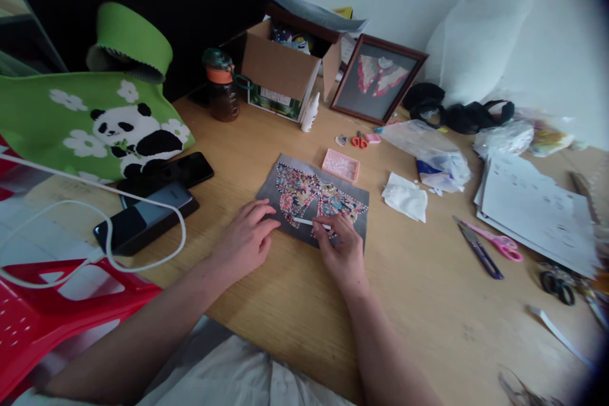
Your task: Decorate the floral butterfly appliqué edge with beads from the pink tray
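Observation:
A grey sheet (359,195) lies on the wooden table, bearing a colourful butterfly-like pattern (295,184) edged with small pale beads. My right hand (343,252) pinches a thin white stick (304,221), its tip over the lower left part of the pattern. Fingers slightly apart, my left hand (248,235) rests at the sheet's left edge and holds nothing. Just behind the sheet sits a pink tray (341,165) of tiny pale beads.
Behind stand a bottle (222,85), cardboard box (280,66), white glue bottle (310,113) and picture frame (379,79). Phones (152,216) and a white cable lie left. Tissue (405,196), pink scissors (507,246), dark snips (480,254) and papers (533,209) lie right.

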Available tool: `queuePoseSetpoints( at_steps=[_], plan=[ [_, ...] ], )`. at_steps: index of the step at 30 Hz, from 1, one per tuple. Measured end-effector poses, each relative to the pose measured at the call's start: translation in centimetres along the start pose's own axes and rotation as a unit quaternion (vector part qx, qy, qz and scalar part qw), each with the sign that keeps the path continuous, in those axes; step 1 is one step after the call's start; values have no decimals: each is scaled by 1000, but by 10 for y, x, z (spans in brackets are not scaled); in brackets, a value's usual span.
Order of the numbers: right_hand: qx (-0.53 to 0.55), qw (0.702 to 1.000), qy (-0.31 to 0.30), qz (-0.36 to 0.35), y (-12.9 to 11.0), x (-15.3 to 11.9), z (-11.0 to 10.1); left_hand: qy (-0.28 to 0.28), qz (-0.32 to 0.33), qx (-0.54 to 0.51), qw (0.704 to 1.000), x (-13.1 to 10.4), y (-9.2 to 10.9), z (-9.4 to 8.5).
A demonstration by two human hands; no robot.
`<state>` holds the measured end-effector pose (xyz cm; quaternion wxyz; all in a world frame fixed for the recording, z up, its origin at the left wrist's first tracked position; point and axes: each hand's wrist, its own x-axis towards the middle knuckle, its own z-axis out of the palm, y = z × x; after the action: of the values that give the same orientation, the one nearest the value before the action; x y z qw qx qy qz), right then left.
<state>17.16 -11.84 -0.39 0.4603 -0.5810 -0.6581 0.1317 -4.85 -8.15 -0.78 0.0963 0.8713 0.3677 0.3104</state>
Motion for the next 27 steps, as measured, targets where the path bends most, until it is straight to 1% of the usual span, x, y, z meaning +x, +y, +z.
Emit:
queuePoseSetpoints(
  at_steps=[7,12,16,20,24,27],
  plan=[
    [7,999,42,15,0,-1,-3,0,-1,1,1000,-1,-1,1],
    [-1,998,59,26,1,-1,-3,1,-2,-1,1000,-1,-2,2],
    [-5,995,89,37,3,-1,-4,2,-5,-4,1000,-2,-3,3],
    [4,987,133,85,8,-3,-5,3,-5,-7,1000,-2,-5,3],
    [30,973,177,144,13,-3,-5,12,2,-5,1000,-2,-6,3],
    [51,963,202,174,15,-3,-5,15,5,-1,1000,-2,-7,3]
  ],
)
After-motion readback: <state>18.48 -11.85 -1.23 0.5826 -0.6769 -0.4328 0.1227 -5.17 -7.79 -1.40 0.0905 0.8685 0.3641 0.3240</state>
